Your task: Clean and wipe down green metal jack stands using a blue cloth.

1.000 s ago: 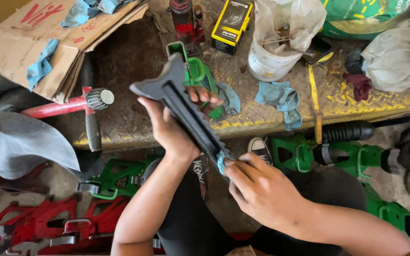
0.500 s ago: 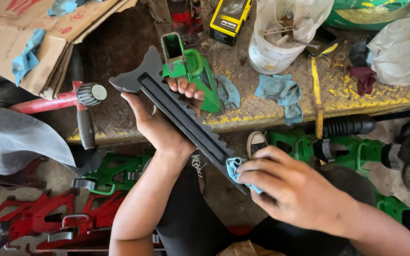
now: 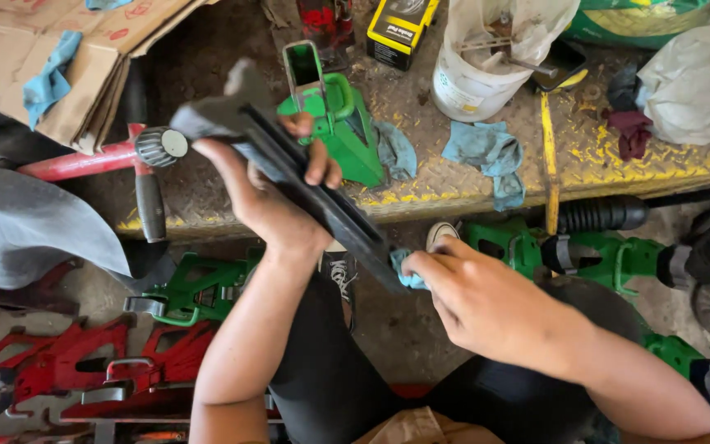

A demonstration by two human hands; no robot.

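Left hand (image 3: 269, 201) grips long black part (image 3: 306, 185) mid-length, fingers (image 3: 318, 160) wrapped round it, part held slanted above worktop (image 3: 454, 185) edge. Right hand (image 3: 486, 304) fingers pinch blue rag (image 3: 404, 278) against part's near, lower end. Wiping apparently at lower end; upper stretch looks dusty, likely left to do. Green bracket (image 3: 343, 123), white bucket (image 3: 474, 78) lie beyond.

Bucket (image 3: 474, 78) on bench (image 3: 454, 177), box (image 3: 398, 29) to its left, rag (image 3: 486, 152) in front; cardboard (image 3: 76, 57) at far left.
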